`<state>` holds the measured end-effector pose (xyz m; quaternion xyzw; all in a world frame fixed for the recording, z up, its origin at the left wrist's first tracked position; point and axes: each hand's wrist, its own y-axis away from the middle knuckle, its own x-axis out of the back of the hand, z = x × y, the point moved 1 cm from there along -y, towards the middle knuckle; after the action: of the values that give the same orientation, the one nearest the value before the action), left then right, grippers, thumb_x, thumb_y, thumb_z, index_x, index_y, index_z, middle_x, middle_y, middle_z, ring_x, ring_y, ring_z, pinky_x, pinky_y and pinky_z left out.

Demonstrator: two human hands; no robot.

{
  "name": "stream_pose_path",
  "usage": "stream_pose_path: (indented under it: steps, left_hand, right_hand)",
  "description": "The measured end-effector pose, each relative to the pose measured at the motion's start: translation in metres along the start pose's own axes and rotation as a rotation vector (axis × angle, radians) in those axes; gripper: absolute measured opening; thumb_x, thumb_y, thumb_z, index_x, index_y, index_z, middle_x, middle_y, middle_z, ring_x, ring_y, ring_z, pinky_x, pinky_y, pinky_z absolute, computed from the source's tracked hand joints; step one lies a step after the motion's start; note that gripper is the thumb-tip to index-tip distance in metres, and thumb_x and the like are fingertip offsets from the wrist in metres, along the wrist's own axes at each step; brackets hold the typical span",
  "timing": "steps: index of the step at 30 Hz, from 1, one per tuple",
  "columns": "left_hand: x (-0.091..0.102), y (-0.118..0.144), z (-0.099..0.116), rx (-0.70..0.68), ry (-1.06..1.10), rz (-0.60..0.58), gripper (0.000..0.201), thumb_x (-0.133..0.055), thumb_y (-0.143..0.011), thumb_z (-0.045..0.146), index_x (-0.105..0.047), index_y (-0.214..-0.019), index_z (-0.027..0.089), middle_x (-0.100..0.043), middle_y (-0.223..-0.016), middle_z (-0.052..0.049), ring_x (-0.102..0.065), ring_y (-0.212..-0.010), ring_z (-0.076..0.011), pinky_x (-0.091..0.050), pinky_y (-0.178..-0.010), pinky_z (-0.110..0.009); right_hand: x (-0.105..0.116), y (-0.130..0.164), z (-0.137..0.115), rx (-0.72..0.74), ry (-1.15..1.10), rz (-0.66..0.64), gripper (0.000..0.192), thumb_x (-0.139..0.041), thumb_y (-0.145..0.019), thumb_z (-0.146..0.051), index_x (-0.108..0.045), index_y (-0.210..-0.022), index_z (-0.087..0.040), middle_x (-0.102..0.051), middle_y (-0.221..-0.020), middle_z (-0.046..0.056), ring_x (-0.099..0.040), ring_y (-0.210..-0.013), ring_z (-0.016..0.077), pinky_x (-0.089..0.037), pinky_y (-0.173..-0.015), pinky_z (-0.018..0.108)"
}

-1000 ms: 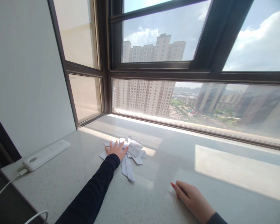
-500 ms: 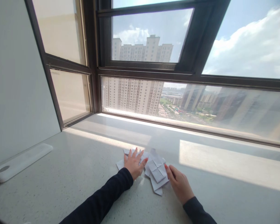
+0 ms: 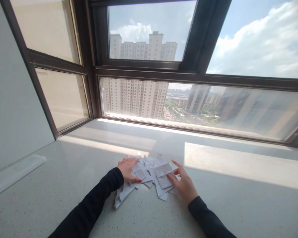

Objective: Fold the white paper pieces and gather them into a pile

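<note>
1. Spanning the whole view, the sill (image 3: pixel 213 198) was a smooth, pale, speckled slab under a dark-framed window (image 3: pixel 149 71). Its polish offered little friction, so loose paper pushed sideways could have skated rather than gathered.
2. Glare: bright sun patches (image 3: pixel 238 165) lay just beyond the work. White paper on a pale slab in that light gave poor contrast, and a stray piece could have gone unnoticed.
3. A white bar (image 3: pixel 12 173) lay well apart at the far left, near the wall. No interference was judged likely.
4. The papers (image 3: pixel 161 180), a loose heap of folded white slips, sat on the sill between both hands. Several overlapped; a few trailed toward the near edge at left. Uneven pressure could have spread the heap or creased the folds.
5. The left hand (image 3: pixel 128 169) lay curled over the heap's left side, fingers bent, pressing slips down rather than pinching any.
6. The right hand (image 3: pixel 184 185) rested at the heap's right edge, fingers partly spread and touching the top slips; nothing was clasped. A squeeze from both sides could have buckled the middle upward.
</note>
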<state>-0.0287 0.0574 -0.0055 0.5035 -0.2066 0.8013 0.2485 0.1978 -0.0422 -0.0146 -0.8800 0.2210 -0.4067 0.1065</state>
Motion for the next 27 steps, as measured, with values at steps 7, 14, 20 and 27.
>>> stream_pose_path:
  steps: [7, 14, 20, 27]
  left_hand:
    - [-0.015, -0.009, 0.029, -0.115, 0.197, 0.193, 0.059, -0.062, -0.055, 0.03, -0.043, -0.109, 0.02, -0.048, -0.108, -0.007, -0.042, -0.101, -0.0225, -0.03, -0.087, -0.035]
    - [0.007, 0.002, 0.043, -0.02, 0.318, 0.365, 0.029, -0.047, -0.071, 0.033, -0.051, -0.097, 0.021, -0.051, -0.104, -0.006, -0.045, -0.094, -0.0221, -0.033, -0.082, -0.038]
    - [-0.001, 0.002, 0.065, -0.205, 0.998, 0.066, 0.039, -0.049, -0.069, 0.042, -0.046, -0.095, 0.013, -0.058, -0.085, -0.006, -0.054, -0.077, -0.0162, -0.043, -0.067, -0.028]
    - [0.003, 0.0, 0.047, 0.009, 1.214, 0.278, 0.055, -0.054, -0.067, 0.034, -0.029, -0.112, 0.016, -0.058, -0.072, 0.0, -0.057, -0.065, -0.013, -0.047, -0.062, -0.028]
  right_hand:
    - [0.017, 0.001, -0.001, -0.174, -0.353, 0.211, 0.043, -0.043, -0.071, -0.042, -0.041, -0.108, -0.019, -0.048, -0.071, -0.001, -0.046, -0.042, 0.0084, -0.039, -0.036, 0.022]
    - [0.021, 0.007, -0.034, -0.132, -0.728, 0.319, 0.058, -0.05, -0.069, -0.039, -0.022, -0.119, -0.028, -0.044, -0.087, 0.001, -0.055, -0.054, 0.0117, -0.051, -0.049, 0.031]
    - [-0.002, 0.02, -0.057, 0.062, -0.718, -0.112, 0.046, -0.042, -0.075, -0.036, -0.024, -0.117, -0.026, -0.05, -0.081, 0.001, -0.054, -0.06, 0.0126, -0.049, -0.053, 0.031]
    - [0.009, -0.002, 0.0, 0.011, 0.199, 0.179, 0.045, -0.048, -0.066, -0.047, -0.048, -0.1, -0.018, -0.051, -0.092, 0.01, -0.046, -0.086, 0.0247, -0.037, -0.071, 0.04]
